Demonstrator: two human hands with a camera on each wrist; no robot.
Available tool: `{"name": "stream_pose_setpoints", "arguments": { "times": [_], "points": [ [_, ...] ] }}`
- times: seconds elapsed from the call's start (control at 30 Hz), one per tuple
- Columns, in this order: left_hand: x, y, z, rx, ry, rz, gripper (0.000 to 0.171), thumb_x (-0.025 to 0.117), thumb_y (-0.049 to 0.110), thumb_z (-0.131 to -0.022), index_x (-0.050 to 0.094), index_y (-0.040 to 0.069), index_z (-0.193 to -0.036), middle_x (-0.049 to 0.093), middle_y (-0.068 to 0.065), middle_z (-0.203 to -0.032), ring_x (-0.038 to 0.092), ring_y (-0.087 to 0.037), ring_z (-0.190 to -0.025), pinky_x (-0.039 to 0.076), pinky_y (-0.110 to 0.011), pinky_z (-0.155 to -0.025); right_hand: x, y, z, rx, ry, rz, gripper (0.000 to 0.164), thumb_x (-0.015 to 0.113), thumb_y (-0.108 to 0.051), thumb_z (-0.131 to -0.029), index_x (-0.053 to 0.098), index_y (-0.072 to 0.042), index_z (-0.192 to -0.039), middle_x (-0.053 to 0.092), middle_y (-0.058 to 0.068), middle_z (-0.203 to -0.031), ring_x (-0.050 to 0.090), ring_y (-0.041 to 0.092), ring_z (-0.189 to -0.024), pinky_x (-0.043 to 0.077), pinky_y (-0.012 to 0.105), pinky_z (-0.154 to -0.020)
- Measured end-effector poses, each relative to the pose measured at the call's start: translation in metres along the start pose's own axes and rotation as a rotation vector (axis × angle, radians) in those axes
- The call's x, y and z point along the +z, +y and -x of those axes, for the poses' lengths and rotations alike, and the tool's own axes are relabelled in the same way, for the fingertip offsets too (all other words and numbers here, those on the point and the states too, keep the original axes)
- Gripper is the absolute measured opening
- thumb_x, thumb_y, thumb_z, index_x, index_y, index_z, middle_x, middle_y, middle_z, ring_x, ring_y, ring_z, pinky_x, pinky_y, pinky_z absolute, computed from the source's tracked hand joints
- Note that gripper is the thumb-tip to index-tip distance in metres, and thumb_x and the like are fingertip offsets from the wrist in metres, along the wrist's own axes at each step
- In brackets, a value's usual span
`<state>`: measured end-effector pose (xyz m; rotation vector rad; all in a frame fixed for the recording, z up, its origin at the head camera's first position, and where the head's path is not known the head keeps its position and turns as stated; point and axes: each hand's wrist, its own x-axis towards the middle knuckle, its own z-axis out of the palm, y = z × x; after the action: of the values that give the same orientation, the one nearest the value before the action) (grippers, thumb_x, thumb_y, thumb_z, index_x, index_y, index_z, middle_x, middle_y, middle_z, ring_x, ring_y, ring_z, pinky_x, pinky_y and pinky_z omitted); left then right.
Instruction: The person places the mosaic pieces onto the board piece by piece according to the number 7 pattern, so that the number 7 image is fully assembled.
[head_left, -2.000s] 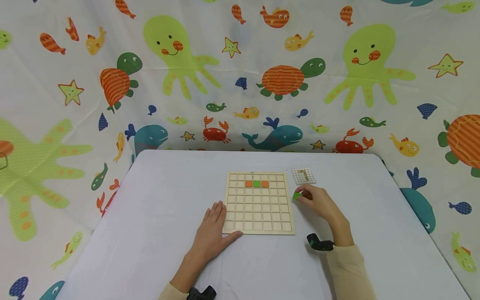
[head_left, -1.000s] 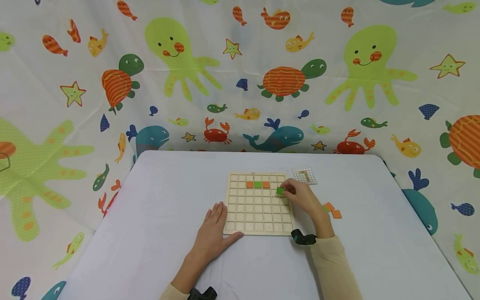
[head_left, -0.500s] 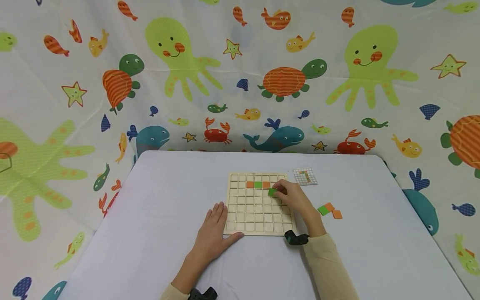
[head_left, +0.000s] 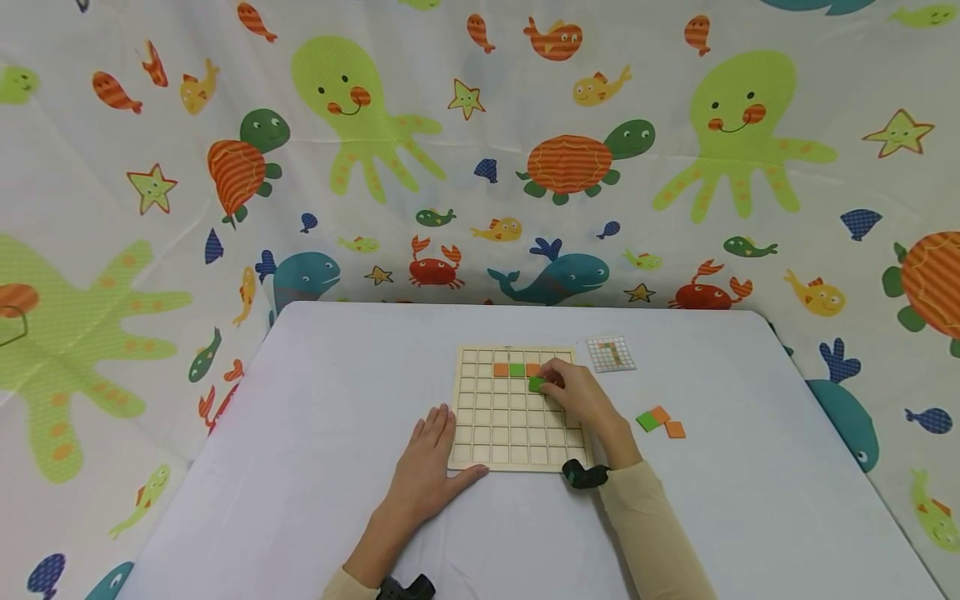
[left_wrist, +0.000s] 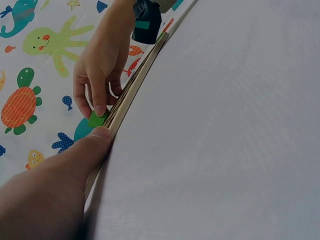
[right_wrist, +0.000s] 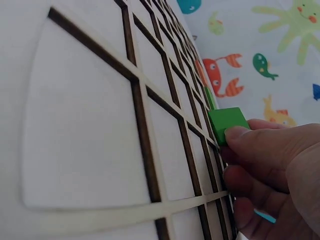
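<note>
A wooden grid board (head_left: 495, 433) lies on the table, with an orange tile (head_left: 501, 369), a green tile (head_left: 517, 369) and another orange tile in its second row. My right hand (head_left: 581, 396) pinches a green square tile (head_left: 537, 384) just over the board, below that row; the right wrist view shows the green tile (right_wrist: 227, 121) at my fingertips (right_wrist: 240, 137) above the grid board (right_wrist: 90, 125). My left hand (head_left: 431, 454) rests flat at the board's lower left corner, thumb along its front edge. In the left wrist view my left thumb (left_wrist: 75, 160) presses the board edge (left_wrist: 135, 85).
A small pattern card (head_left: 611, 352) lies right of the board's far corner. Loose tiles, one green (head_left: 647, 421) and two orange (head_left: 667, 422), sit on the white table (head_left: 315, 400) to the right. A sea-animal curtain surrounds the table.
My right hand has carried the green tile from the table right of the board leftward over the grid, uncovering the loose tiles. The left hand has stayed put.
</note>
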<state>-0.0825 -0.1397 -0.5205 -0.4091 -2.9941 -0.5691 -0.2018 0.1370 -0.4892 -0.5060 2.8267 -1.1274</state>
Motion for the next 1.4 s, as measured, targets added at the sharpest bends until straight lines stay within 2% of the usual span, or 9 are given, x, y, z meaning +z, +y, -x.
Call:
{"name": "stream_pose_setpoints", "arguments": {
  "times": [0.33,0.6,0.83,1.4],
  "points": [
    [-0.0001,0.0003,0.0002,0.009,0.01,-0.007,0.101,0.058,0.07,-0.088,0.035,-0.004,-0.153,0.03,-0.02,-0.163,0.025,-0.033,-0.154,0.024,-0.049,-0.126,0.0021,-0.0014,-0.0035,0.031,-0.033,-0.001,0.013,0.069,-0.014,-0.095,0.071,-0.011,-0.108,0.071,0.004,-0.099,0.062,0.016,-0.087,0.055,0.036,-0.083],
    [-0.0002,-0.0003,-0.0003,0.018,0.029,-0.02,0.1,0.059,0.069,-0.088,0.036,-0.004,-0.152,0.032,-0.02,-0.162,0.027,-0.034,-0.153,0.025,-0.05,-0.125,0.001,-0.0017,-0.0032,-0.017,0.0,0.039,0.017,0.071,-0.014,-0.093,0.077,-0.007,-0.107,0.073,0.007,-0.101,0.066,0.018,-0.089,0.057,0.038,-0.08],
    [0.0002,-0.0004,-0.0005,0.012,0.017,-0.013,0.101,0.058,0.07,-0.088,0.035,-0.004,-0.153,0.031,-0.02,-0.163,0.026,-0.033,-0.154,0.024,-0.049,-0.126,0.0023,-0.0012,-0.0037,-0.04,0.011,0.069,0.016,0.073,-0.013,-0.091,0.08,-0.008,-0.104,0.072,0.006,-0.098,0.067,0.019,-0.089,0.058,0.036,-0.08],
    [0.0002,-0.0002,-0.0015,0.009,0.01,-0.01,0.101,0.058,0.07,-0.088,0.035,-0.004,-0.153,0.03,-0.02,-0.163,0.026,-0.033,-0.154,0.024,-0.049,-0.126,-0.0002,-0.0026,-0.0026,-0.022,-0.019,0.086,0.018,0.07,-0.016,-0.094,0.077,-0.008,-0.109,0.072,0.006,-0.102,0.065,0.018,-0.092,0.057,0.039,-0.084]
  ]
}}
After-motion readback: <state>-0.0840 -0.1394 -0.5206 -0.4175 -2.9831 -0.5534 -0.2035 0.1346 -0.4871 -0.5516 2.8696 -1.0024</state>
